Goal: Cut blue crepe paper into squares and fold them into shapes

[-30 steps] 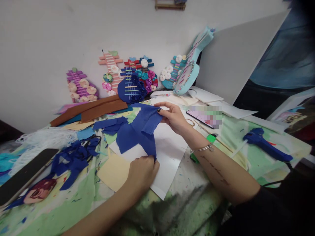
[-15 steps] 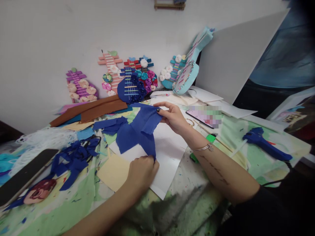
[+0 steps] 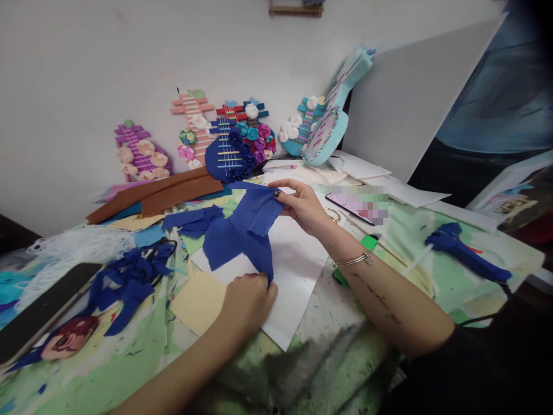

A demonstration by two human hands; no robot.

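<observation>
A deep blue sheet of crepe paper (image 3: pixel 224 239), irregular in outline, is stretched between my two hands above a white sheet (image 3: pixel 298 288). My left hand (image 3: pixel 250 300) is closed in a fist at its lower tip. My right hand (image 3: pixel 300 204) pinches the upper right corner between thumb and fingers, where the paper hangs in a fold. Partly under the white sheet, near my left hand, is a cream piece of paper (image 3: pixel 199 302). Cut blue scraps (image 3: pixel 194 219) lie left of the held paper.
Several decorated toy guitars (image 3: pixel 224 150) lean against the wall. A blue glue gun (image 3: pixel 466 253) with its cord lies at right. One phone (image 3: pixel 349 207) is behind my right wrist, another dark phone (image 3: pixel 47 311) at far left. White string (image 3: pixel 82 245) and blue strips (image 3: pixel 129 282) are heaped at left.
Almost nothing differs. Both hands keep the same hold on the blue crepe paper, and the whole view has shifted very slightly.
</observation>
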